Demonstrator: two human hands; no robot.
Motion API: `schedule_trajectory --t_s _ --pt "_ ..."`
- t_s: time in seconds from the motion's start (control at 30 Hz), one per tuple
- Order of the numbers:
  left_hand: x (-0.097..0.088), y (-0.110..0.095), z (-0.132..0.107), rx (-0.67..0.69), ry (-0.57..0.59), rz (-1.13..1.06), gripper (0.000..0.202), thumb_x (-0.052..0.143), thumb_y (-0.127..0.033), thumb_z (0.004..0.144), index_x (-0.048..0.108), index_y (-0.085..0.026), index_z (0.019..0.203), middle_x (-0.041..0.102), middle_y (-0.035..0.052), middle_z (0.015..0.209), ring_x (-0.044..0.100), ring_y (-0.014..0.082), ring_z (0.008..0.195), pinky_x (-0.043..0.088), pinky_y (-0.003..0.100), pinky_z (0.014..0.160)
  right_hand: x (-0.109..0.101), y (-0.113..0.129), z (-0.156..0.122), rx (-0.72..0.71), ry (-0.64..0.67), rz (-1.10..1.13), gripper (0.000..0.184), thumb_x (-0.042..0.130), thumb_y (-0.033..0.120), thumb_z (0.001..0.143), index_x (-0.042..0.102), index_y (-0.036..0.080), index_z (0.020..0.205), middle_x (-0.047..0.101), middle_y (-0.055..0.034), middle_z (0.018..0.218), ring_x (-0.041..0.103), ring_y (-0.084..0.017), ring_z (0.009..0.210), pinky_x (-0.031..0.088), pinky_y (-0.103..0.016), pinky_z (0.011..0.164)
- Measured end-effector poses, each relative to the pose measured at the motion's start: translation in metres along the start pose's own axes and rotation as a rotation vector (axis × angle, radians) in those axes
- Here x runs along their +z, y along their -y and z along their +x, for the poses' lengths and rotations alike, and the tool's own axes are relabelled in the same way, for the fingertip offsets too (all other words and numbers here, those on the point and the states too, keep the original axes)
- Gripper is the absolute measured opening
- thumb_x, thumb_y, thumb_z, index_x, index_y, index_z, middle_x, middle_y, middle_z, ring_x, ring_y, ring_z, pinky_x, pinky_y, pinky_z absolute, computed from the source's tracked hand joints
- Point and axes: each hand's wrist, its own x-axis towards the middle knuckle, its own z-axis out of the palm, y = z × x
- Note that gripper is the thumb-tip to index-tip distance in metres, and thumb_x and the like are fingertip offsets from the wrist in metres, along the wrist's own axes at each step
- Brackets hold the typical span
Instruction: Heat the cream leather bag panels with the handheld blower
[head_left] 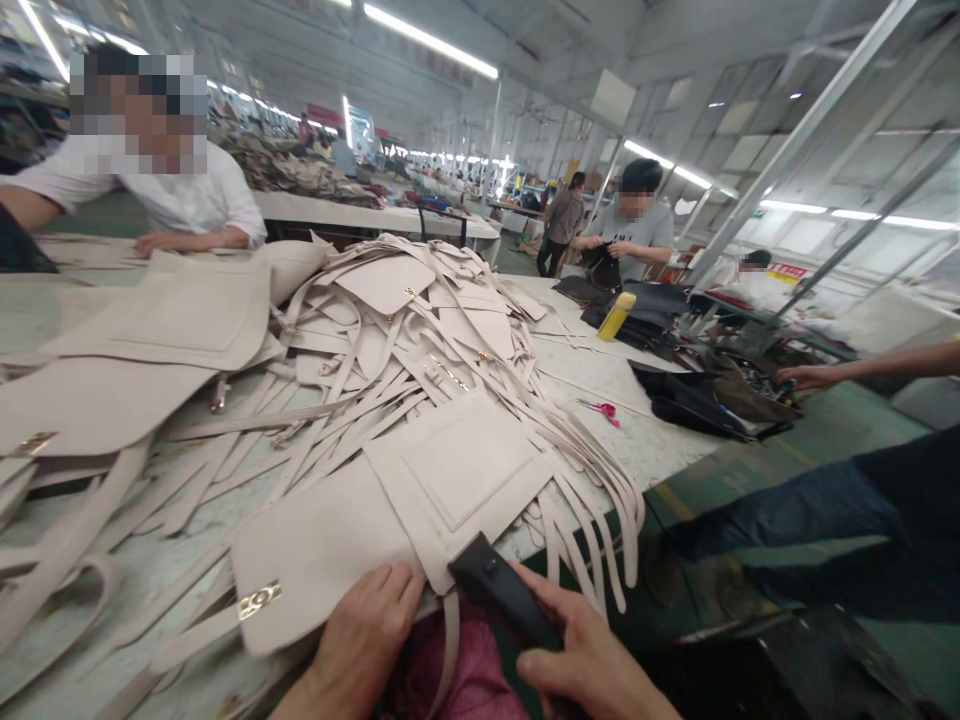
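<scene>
Near the table's front edge lies a beige leather bag piece (pixel 322 545), a rounded flap with a gold clasp joined to a squarer panel (pixel 480 455). My left hand (pixel 371 615) is closed on the piece's near edge; its thumb is hidden. My right hand (pixel 581 640) grips a black hand-held tool (pixel 510 590) with a blunt end. That end meets the panel's lower corner; whether it touches, I cannot tell. A thin beige strap (pixel 450 640) hangs below, over pink cloth (pixel 476 665).
Beige bag pieces and straps (pixel 405 290) are heaped mid-table, with more flaps (pixel 112 395) leftward. Pink-handled scissors (pixel 604 410), a yellow bottle (pixel 616 316) and black bag pieces (pixel 697 400) lie rightward. Co-workers sit at left and stand behind; another person's arm (pixel 870 370) reaches in from the right.
</scene>
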Motion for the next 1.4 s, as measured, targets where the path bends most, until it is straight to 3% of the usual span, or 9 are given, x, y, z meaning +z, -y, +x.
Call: schedule_trajectory --t_s 0.23,0.5,0.6,0.7,0.8,0.97,1.17,1.3,1.4 --pt "0.013 0.004 -0.005 0.045 -0.140 -0.062 0.021 0.055 0.003 0.073 0.062 -0.016 0.078 0.057 0.0035 0.077 0.053 0.0225 0.071 0.048 0.036 0.064 0.006 0.021 0.046 0.033 0.103 -0.087 0.065 0.056 0.011 0.066 0.046 0.025 0.128 0.052 0.0079 0.047 0.048 -0.008 0.035 0.041 -0.013 0.032" --pt "0.019 0.011 -0.009 0.075 -0.256 -0.104 0.026 0.044 0.006 0.074 0.058 -0.017 0.073 0.055 0.0033 0.073 0.050 0.0213 0.067 0.041 0.033 0.062 -0.004 0.023 0.038 0.112 0.151 -0.183 0.069 0.056 0.014 0.066 0.041 0.024 0.133 0.053 0.0071 0.049 0.048 -0.008 0.035 0.041 -0.012 0.031" --pt "0.020 0.015 -0.011 0.071 -0.227 -0.099 0.023 0.048 0.004 0.076 0.058 -0.016 0.077 0.055 0.0034 0.075 0.050 0.0214 0.068 0.041 0.033 0.062 0.003 0.024 0.057 0.022 0.142 -0.170 0.068 0.057 0.015 0.066 0.043 0.024 0.131 0.054 0.0071 0.051 0.048 -0.008 0.035 0.042 -0.013 0.030" --pt "0.017 0.017 -0.011 0.012 -0.135 -0.094 0.018 0.051 0.000 0.077 0.060 -0.016 0.081 0.056 0.0041 0.077 0.052 0.0218 0.071 0.043 0.034 0.065 0.004 0.026 0.066 -0.081 -0.003 -0.169 0.070 0.057 0.016 0.067 0.040 0.024 0.134 0.054 0.0074 0.051 0.050 -0.009 0.037 0.043 -0.014 0.031" --pt "0.012 0.017 -0.010 -0.069 -0.020 -0.107 0.020 0.050 -0.002 0.080 0.060 -0.017 0.089 0.057 0.0047 0.083 0.053 0.0226 0.077 0.045 0.036 0.069 -0.006 0.024 0.048 -0.050 -0.063 -0.211 0.073 0.055 0.015 0.067 0.035 0.025 0.136 0.051 0.0086 0.048 0.049 -0.010 0.036 0.043 -0.016 0.032" --pt "0.003 0.016 -0.005 -0.133 0.108 -0.145 0.024 0.042 -0.003 0.084 0.060 -0.017 0.088 0.057 0.0053 0.086 0.054 0.0225 0.083 0.044 0.036 0.075 -0.004 0.010 -0.003 0.036 0.121 -0.180 0.067 0.056 0.008 0.062 0.048 0.025 0.126 0.054 0.0066 0.065 0.041 -0.004 0.043 0.031 -0.010 0.036" --pt "-0.010 0.013 -0.001 -0.165 0.173 -0.122 0.032 0.033 0.000 0.081 0.060 -0.018 0.089 0.057 0.0061 0.088 0.054 0.0215 0.085 0.042 0.034 0.076 0.027 0.004 0.005 -0.146 0.039 -0.302 0.046 0.058 0.004 0.058 0.063 0.021 0.100 0.043 0.0082 0.065 0.031 -0.005 0.053 0.022 -0.014 0.043" --pt "-0.025 0.009 -0.002 -0.209 0.184 -0.191 0.028 0.037 -0.008 0.083 0.056 -0.019 0.101 0.055 0.0059 0.097 0.053 0.0196 0.089 0.044 0.031 0.075 0.032 0.008 0.013 -0.200 -0.121 -0.250 0.064 0.054 0.005 0.060 0.053 0.027 0.120 0.049 0.0089 0.065 0.033 -0.004 0.047 0.027 -0.013 0.042" --pt "-0.034 0.009 0.005 -0.127 0.102 -0.234 0.039 0.044 -0.008 0.079 0.051 -0.023 0.113 0.050 0.0064 0.108 0.052 0.0191 0.093 0.044 0.030 0.076 0.025 0.009 0.005 -0.141 -0.166 -0.153 0.075 0.054 0.008 0.064 0.038 0.026 0.134 0.058 0.0071 0.066 0.044 -0.006 0.043 0.036 -0.014 0.040"
